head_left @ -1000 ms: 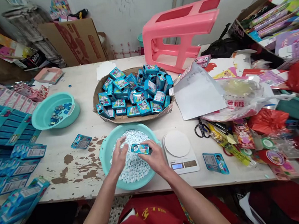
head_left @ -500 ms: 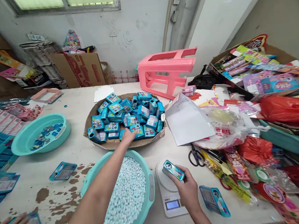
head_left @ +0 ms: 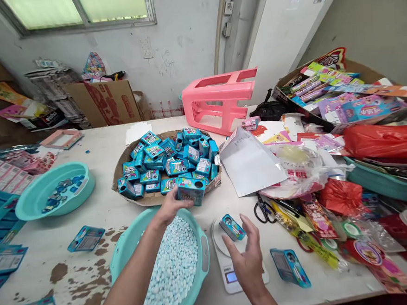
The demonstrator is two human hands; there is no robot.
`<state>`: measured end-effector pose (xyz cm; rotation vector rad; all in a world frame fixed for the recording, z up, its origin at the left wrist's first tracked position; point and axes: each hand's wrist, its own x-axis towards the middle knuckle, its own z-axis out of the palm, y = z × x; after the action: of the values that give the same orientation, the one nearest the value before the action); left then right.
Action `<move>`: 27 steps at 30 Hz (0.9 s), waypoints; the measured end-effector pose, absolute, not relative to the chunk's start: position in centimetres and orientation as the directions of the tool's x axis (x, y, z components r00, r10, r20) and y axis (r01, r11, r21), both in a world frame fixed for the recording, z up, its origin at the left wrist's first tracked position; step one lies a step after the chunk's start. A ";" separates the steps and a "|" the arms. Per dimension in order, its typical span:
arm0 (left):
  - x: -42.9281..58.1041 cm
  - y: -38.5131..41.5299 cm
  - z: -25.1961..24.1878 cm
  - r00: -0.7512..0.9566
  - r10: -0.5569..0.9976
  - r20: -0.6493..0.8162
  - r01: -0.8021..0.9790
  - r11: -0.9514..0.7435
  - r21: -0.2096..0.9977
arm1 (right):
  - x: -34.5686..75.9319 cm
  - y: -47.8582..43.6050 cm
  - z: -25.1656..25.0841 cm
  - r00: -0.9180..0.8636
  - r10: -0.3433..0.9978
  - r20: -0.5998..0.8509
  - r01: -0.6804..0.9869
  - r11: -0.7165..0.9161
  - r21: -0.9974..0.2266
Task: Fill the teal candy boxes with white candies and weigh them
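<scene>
My left hand (head_left: 168,207) is closed on a small blue carton (head_left: 191,190), held just in front of the cardboard tray (head_left: 151,200) heaped with similar blue cartons. A small blue tin (head_left: 232,227) lies on the white kitchen scale (head_left: 228,262). Just right of and below the tin, my right hand (head_left: 247,256) hovers with fingers spread and nothing in it. Below my left arm sits a teal basin (head_left: 203,254) filled with small white candies (head_left: 173,270).
A second teal basin (head_left: 36,201) with blue pieces stands at the left. Flat blue cards (head_left: 86,238) and packs lie along the left edge. Scissors (head_left: 261,211), a white sheet (head_left: 248,163), plastic bags and colourful packets crowd the right. A pink stool (head_left: 220,98) lies tipped at the back.
My left hand has lifted a blue carton out of the tray towards me. My right hand set the tin on the scale and let go, fingers now spread.
</scene>
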<state>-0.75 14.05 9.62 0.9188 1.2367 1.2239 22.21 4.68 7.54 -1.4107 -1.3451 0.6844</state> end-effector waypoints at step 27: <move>0.4 0.7 -2.2 0.212 0.941 -0.265 0.911 -0.092 0.402 | 15.4 -2.8 4.1 -0.310 0.859 -0.408 -0.245 -0.487 -0.838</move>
<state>0.39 0.68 -2.16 2.0133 1.7101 0.0819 15.37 -2.81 4.05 -1.1560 -0.8696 1.8796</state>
